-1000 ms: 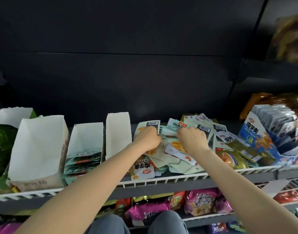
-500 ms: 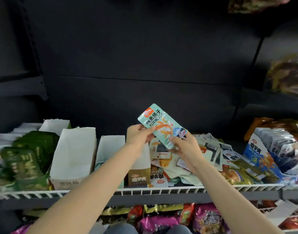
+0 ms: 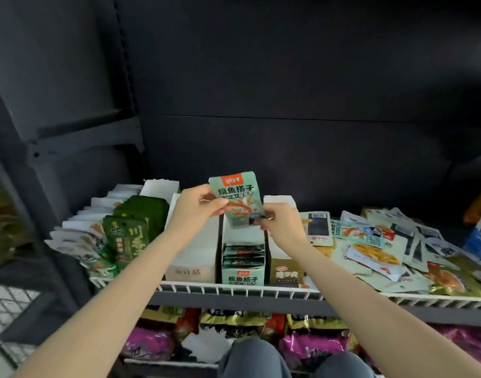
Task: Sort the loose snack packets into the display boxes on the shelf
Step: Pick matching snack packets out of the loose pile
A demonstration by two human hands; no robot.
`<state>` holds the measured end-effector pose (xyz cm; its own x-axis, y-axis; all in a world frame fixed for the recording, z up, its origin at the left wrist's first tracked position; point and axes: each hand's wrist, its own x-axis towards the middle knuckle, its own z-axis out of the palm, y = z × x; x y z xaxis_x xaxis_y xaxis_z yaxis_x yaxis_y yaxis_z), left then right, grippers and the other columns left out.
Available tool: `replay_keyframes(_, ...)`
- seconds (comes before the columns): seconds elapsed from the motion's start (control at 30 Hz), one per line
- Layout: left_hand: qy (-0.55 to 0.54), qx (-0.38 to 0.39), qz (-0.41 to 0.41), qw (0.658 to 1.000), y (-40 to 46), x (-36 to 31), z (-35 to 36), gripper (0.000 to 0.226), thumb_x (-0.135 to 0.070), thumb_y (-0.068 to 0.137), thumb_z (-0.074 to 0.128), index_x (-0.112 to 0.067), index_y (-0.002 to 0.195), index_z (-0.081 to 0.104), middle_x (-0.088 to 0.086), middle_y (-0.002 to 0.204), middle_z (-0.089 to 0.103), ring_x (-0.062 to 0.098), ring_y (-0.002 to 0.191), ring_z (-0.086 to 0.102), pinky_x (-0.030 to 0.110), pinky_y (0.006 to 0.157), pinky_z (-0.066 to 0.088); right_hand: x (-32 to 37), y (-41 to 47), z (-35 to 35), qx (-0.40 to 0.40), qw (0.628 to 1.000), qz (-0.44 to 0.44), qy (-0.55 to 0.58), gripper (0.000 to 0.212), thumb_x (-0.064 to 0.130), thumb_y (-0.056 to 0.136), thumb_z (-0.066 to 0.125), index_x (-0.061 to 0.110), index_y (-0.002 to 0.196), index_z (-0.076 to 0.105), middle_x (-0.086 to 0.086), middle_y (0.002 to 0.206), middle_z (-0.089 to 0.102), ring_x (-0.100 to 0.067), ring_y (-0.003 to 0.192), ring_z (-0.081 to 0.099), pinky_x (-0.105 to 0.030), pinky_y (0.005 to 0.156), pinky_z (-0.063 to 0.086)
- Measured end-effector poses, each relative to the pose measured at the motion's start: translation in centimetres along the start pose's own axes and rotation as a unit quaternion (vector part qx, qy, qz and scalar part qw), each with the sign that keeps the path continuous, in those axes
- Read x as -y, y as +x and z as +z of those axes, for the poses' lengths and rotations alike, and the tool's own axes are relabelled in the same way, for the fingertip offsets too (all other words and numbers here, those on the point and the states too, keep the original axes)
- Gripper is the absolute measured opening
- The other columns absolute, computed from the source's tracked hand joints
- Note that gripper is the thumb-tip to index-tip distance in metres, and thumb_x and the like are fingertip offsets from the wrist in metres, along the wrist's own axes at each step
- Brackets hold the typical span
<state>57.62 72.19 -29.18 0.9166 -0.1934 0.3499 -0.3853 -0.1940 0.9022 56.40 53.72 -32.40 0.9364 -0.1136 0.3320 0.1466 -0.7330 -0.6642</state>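
A pale green snack packet (image 3: pixel 238 197) with an orange label stands upright above the middle display box (image 3: pixel 243 271), which holds several matching packets and bears the same print. My left hand (image 3: pixel 198 208) pinches the packet's left edge. My right hand (image 3: pixel 280 225) pinches its lower right corner. A heap of loose packets (image 3: pixel 375 249) lies on the shelf to the right. A white box (image 3: pixel 191 257) stands left of the middle box and a brown-fronted box (image 3: pixel 285 272) right of it.
Dark green packets (image 3: pixel 135 227) and a row of white packets (image 3: pixel 78 236) fill the shelf's left end. A blue box (image 3: pixel 479 241) stands at far right. The white wire shelf rim (image 3: pixel 234 290) runs along the front; purple bags (image 3: pixel 310 347) lie on the shelf below.
Both hands lifted one packet out of the loose heap, carried it left and turned it upright over the middle box. The view has shifted left.
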Motion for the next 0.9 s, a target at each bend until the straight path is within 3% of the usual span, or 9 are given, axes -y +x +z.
replay_keyframes(0.1,0.07,0.015,0.006,0.997,-0.3,1.4,-0.2,0.017,-0.008,0.086,0.064,-0.015,0.101,0.065,-0.001,0.096,0.068,0.013,0.089,0.068,0.028,0.081,0.057,-0.1,0.0,0.9,-0.009,0.977,-0.03,-0.209,0.017,0.024,0.093,0.054,0.023,0.105,0.066,-0.004,0.091,0.059,-0.025,0.084,0.059,-0.031,0.061,0.044)
replay_keyframes(0.2,0.119,0.008,0.006,0.993,-0.4,2.1,-0.3,0.021,-0.011,0.087,0.065,-0.011,0.108,0.065,0.0,0.099,0.068,0.013,0.089,0.068,0.028,0.082,0.056,0.1,0.1,1.3,0.042,0.968,-0.045,-0.244,0.018,0.021,0.094,0.052,0.019,0.106,0.064,-0.006,0.103,0.062,-0.025,0.092,0.058,-0.029,0.065,0.041)
replay_keyframes(0.3,0.183,0.027,0.013,0.983,-0.3,2.6,-0.3,0.019,-0.015,0.087,0.065,-0.011,0.105,0.067,0.0,0.099,0.069,0.013,0.087,0.068,0.026,0.082,0.054,0.1,0.0,1.2,0.06,0.976,-0.064,-0.199,0.023,0.019,0.09,0.056,0.02,0.112,0.062,-0.001,0.106,0.063,-0.02,0.094,0.058,-0.028,0.065,0.042)
replay_keyframes(0.43,0.253,0.088,0.02,0.963,-0.3,3.0,0.0,0.016,-0.024,0.085,0.067,-0.014,0.098,0.069,0.001,0.09,0.07,0.014,0.083,0.065,0.023,0.075,0.049,0.4,-0.6,0.2,0.057,0.993,-0.089,-0.046,0.022,0.023,0.086,0.064,0.024,0.107,0.068,0.003,0.083,0.064,-0.017,0.079,0.057,-0.032,0.067,0.048)
replay_keyframes(0.57,0.294,0.107,0.043,0.949,-0.4,3.0,0.4,0.019,-0.028,0.088,0.063,-0.016,0.1,0.071,-0.001,0.088,0.067,0.012,0.078,0.057,0.021,0.069,0.043,-0.3,-0.9,-0.3,0.093,0.985,-0.085,-0.118,0.015,0.025,0.09,0.06,0.02,0.1,0.069,0.0,0.085,0.061,-0.02,0.085,0.055,-0.035,0.072,0.047)
replay_keyframes(0.63,0.301,0.096,0.065,0.947,-0.7,2.9,0.8,0.014,-0.026,0.09,0.061,-0.02,0.097,0.07,-0.01,0.085,0.063,0.009,0.076,0.053,0.022,0.07,0.043,-0.8,-0.7,-0.2,0.106,0.982,-0.076,-0.137,0.018,0.018,0.09,0.057,0.021,0.104,0.069,0.001,0.091,0.062,-0.017,0.084,0.055,-0.029,0.069,0.044)
replay_keyframes(0.73,0.347,0.115,0.077,0.928,-0.9,2.7,1.4,0.013,-0.027,0.09,0.059,-0.021,0.095,0.07,-0.017,0.082,0.059,0.008,0.078,0.052,0.026,0.071,0.043,-1.1,-0.8,-0.6,0.136,0.981,-0.081,-0.111,0.031,0.007,0.089,0.052,0.022,0.111,0.067,0.004,0.108,0.066,0.0,0.074,0.049,-0.015,0.063,0.038)
replay_keyframes(0.8,0.383,0.135,0.07,0.911,-0.9,2.6,1.8,0.016,-0.031,0.09,0.059,-0.021,0.097,0.07,-0.011,0.09,0.064,0.007,0.078,0.051,0.025,0.071,0.042,-1.1,-1.2,-1.4,0.132,0.986,-0.081,-0.068,0.032,0.003,0.089,0.05,0.019,0.111,0.067,0.009,0.104,0.066,0.008,0.074,0.047,-0.003,0.062,0.037)
replay_keyframes(0.9,0.392,0.119,0.073,0.909,-1.0,1.8,3.2,0.017,-0.032,0.091,0.058,-0.022,0.098,0.07,-0.012,0.092,0.063,0.005,0.079,0.049,0.022,0.072,0.039,-2.1,-1.9,-3.1,0.091,0.994,-0.06,-0.022,0.03,0.005,0.09,0.05,0.021,0.108,0.068,0.014,0.096,0.066,0.004,0.082,0.054,-0.005,0.072,0.041)
